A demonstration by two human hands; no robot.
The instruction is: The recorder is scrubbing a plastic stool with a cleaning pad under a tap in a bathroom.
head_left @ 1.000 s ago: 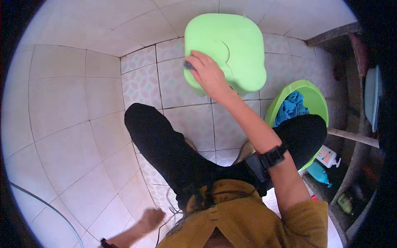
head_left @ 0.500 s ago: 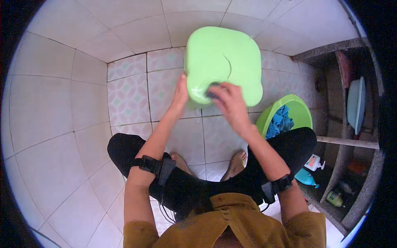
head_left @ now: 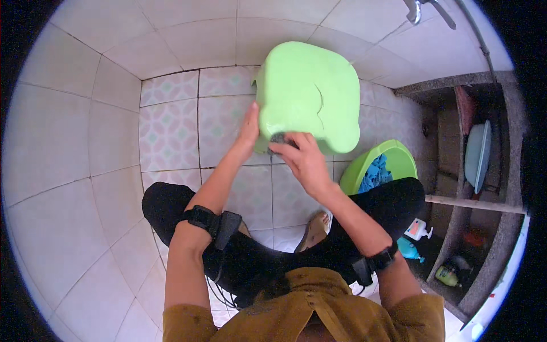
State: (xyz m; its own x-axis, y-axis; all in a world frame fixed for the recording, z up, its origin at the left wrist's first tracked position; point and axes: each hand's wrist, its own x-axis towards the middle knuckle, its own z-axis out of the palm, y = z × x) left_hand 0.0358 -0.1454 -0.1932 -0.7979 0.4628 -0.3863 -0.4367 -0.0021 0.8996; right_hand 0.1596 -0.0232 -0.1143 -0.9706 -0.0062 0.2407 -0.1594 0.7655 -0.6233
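A light green plastic stool (head_left: 310,91) with a curved seam in its smooth top stands before me on the tiled floor, tilted a little. My left hand (head_left: 249,128) holds it by its left side, thumb toward the top edge; the other fingers are partly hidden. In my right hand (head_left: 305,159) is a dark grey scouring pad (head_left: 278,138), pinched in closed fingers. The pad presses on the stool's near left corner and bends over its edge.
To the right of the stool stands a green basin (head_left: 356,165) with blue cloth (head_left: 376,174) inside. Stone shelves (head_left: 456,222) on the right hold a pale basin (head_left: 477,157) and several bottles (head_left: 419,229). A metal tap (head_left: 419,10) juts from the far wall.
The scouring pad in my right hand has moved left and down, from the top onto the stool's near left edge. The stool looks more tilted, and the view has shifted slightly.
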